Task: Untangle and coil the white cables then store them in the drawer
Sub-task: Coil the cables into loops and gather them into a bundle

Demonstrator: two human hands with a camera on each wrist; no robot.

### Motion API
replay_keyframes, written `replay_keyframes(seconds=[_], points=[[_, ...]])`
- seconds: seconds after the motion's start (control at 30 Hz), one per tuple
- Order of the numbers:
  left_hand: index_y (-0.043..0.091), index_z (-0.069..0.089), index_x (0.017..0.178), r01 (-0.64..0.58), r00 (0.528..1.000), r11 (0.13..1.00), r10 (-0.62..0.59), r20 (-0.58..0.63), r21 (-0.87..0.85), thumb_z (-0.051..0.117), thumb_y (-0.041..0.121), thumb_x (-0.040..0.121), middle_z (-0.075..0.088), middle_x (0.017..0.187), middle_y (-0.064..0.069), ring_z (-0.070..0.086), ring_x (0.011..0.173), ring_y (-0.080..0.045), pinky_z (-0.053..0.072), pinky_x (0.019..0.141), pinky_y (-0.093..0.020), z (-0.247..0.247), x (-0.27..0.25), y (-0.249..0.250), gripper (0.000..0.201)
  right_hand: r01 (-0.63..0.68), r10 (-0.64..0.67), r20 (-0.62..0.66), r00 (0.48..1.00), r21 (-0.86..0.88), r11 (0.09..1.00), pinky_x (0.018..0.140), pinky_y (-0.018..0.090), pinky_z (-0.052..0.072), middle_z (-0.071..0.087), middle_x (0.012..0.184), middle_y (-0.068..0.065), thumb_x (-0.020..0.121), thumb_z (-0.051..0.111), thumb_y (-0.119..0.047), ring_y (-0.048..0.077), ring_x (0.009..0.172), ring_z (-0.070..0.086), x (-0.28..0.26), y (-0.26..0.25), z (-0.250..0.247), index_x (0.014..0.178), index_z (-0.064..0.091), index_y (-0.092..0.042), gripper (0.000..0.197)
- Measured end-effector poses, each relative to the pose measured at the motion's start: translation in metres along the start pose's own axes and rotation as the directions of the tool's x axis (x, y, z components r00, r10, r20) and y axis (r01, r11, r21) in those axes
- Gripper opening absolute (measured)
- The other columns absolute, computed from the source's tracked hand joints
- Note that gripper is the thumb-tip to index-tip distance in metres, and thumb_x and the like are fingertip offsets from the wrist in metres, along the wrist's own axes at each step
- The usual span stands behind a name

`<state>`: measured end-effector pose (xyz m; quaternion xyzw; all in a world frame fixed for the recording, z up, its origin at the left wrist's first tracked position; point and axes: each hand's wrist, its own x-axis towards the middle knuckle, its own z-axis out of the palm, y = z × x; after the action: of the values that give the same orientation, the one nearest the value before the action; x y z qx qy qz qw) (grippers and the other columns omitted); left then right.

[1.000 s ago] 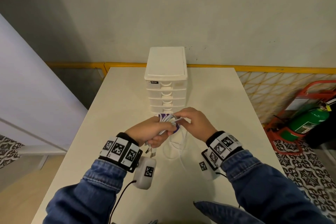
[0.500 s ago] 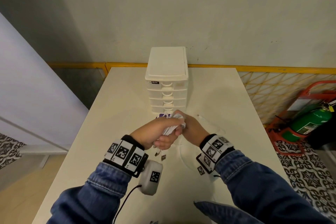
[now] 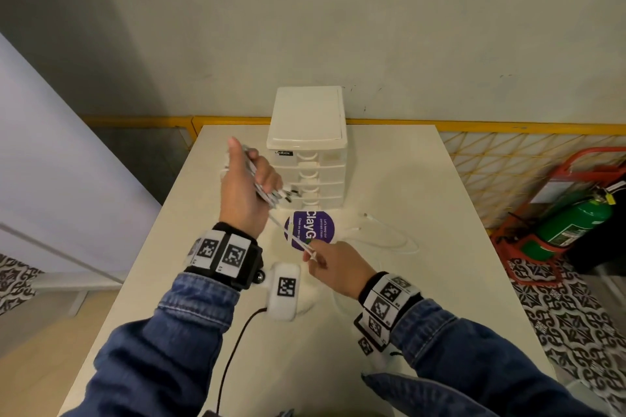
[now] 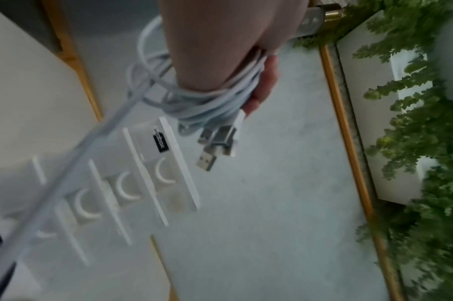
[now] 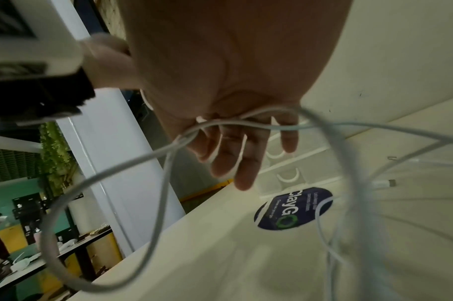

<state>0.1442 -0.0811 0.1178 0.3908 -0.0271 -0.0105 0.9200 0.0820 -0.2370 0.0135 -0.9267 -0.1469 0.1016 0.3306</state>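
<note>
The left hand [image 3: 249, 193] is raised above the table [image 3: 389, 342], just left of the drawer unit [image 3: 306, 149]; its fingers [image 4: 265, 81] are curled round a bundle of coiled white cables [image 4: 215, 103], from which metal USB plugs [image 4: 215, 142] hang free; a taut strand [image 3: 288, 234] runs from this bundle down and rightward to the right hand [image 3: 338, 269]. The right hand sits lower and nearer the body, above the table's middle; in the head view its fingertips pinch the strand, while the right wrist view shows cable crossing the palm with the fingers [image 5: 242, 163] only loosely bent, so the tightness of the grip cannot be told; slack loops [image 5: 104, 203] hang below that hand. Further white cable [image 3: 389, 237] lies loose on the table to the right of a round purple sticker [image 3: 313, 225], which sits just in front of the drawer unit; the unit's four drawers appear closed. A green fire extinguisher [image 3: 572, 223] stands on the patterned floor at right.
</note>
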Motion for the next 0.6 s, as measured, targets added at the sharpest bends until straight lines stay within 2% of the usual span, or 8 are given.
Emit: replay_keyframes(seconds=[0.1,0.2,0.27,0.33,0.37,0.43,0.53,0.6], points=[[0.021,0.045,0.068,-0.125,0.973,0.953,0.172,-0.151,0.277,0.037,0.049,0.097,0.038,0.049,0.003,0.036,0.042,-0.013,0.034,0.046,-0.026,-0.012,0.004,0.006,0.041,0.057,-0.058,-0.017,0.998,-0.065,0.996,0.079,0.032,0.046,0.065,0.069,0.005,0.087,0.05,-0.032,0.022,0.063,0.056,-0.001,0.003,-0.011,0.079,0.061,-0.009,0.027],[0.016,0.048,0.059,-0.123,0.967,0.654,0.247,-0.057,0.747,0.042,0.043,0.096,0.046,0.05,-0.003,0.042,0.042,-0.017,0.04,0.05,-0.027,-0.025,0.001,0.004,0.047,0.179,-0.177,-0.088,0.98,0.008,0.984,0.056,0.026,0.039,0.056,0.054,0.003,0.088,0.055,-0.033,0.019,0.053,0.051,-0.003,-0.007,-0.035,0.063,0.06,-0.018,0.029],[0.004,0.055,0.059,-0.1,0.989,0.375,0.141,0.05,0.921,0.046,0.042,0.095,0.051,0.05,-0.01,0.046,0.041,-0.016,0.042,0.053,-0.025,-0.032,-0.001,-0.007,0.053,0.269,-0.264,-0.161,0.951,0.01,0.963,0.053,0.025,0.03,0.044,0.049,0.0,0.089,0.052,-0.035,0.017,0.05,0.043,-0.001,-0.016,-0.05,0.056,0.052,-0.024,0.034],[-0.002,0.059,0.056,-0.09,0.995,0.133,-0.034,0.096,0.987,0.046,0.047,0.093,0.057,0.048,-0.012,0.05,0.038,-0.014,0.042,0.054,-0.024,-0.036,-0.005,-0.018,0.062,0.339,-0.335,-0.187,0.923,-0.011,0.941,0.055,0.025,0.031,0.046,0.05,0.003,0.089,0.046,-0.04,0.017,0.052,0.043,0.001,-0.022,-0.06,0.064,0.062,-0.019,0.036],[-0.002,0.061,0.057,-0.093,0.986,0.07,-0.132,0.102,0.993,0.045,0.051,0.093,0.059,0.048,-0.014,0.052,0.038,-0.016,0.042,0.054,-0.023,-0.037,-0.007,-0.022,0.066,0.356,-0.355,-0.19,0.915,-0.028,0.934,0.055,0.023,0.031,0.049,0.051,0.003,0.089,0.045,-0.041,0.016,0.053,0.045,0.002,-0.023,-0.063,0.071,0.067,-0.017,0.037],[-0.006,0.062,0.064,-0.045,0.93,0.123,-0.356,0.086,0.991,0.037,0.057,0.093,0.06,0.051,-0.02,0.051,0.036,-0.022,0.042,0.047,-0.022,-0.034,-0.012,-0.025,0.074,0.373,-0.377,-0.203,0.904,-0.059,0.926,0.056,0.019,0.032,0.054,0.053,-0.002,0.089,0.048,-0.04,0.013,0.055,0.047,0.006,-0.02,-0.07,0.079,0.071,-0.02,0.033],[0.0,0.057,0.074,0.149,0.759,0.351,-0.64,0.121,0.924,0.028,0.064,0.092,0.045,0.041,-0.013,0.035,0.029,-0.017,0.031,0.036,-0.018,-0.028,-0.022,-0.021,0.073,0.299,-0.287,-0.22,0.932,0.021,0.954,0.058,0.026,0.04,0.064,0.06,-0.003,0.081,0.058,-0.047,0.011,0.06,0.053,0.01,-0.002,-0.08,0.076,0.072,-0.025,0.028],[0.005,0.054,0.074,0.187,0.672,0.442,-0.709,0.214,0.877,0.049,0.059,0.086,0.037,0.036,-0.004,0.027,0.028,-0.014,0.025,0.036,-0.018,-0.026,-0.025,-0.021,0.055,0.207,-0.183,-0.216,0.959,0.094,0.974,0.06,0.021,0.039,0.064,0.061,-0.011,0.073,0.067,-0.05,0.007,0.065,0.053,0.009,0.012,-0.082,0.071,0.072,-0.028,0.022]])
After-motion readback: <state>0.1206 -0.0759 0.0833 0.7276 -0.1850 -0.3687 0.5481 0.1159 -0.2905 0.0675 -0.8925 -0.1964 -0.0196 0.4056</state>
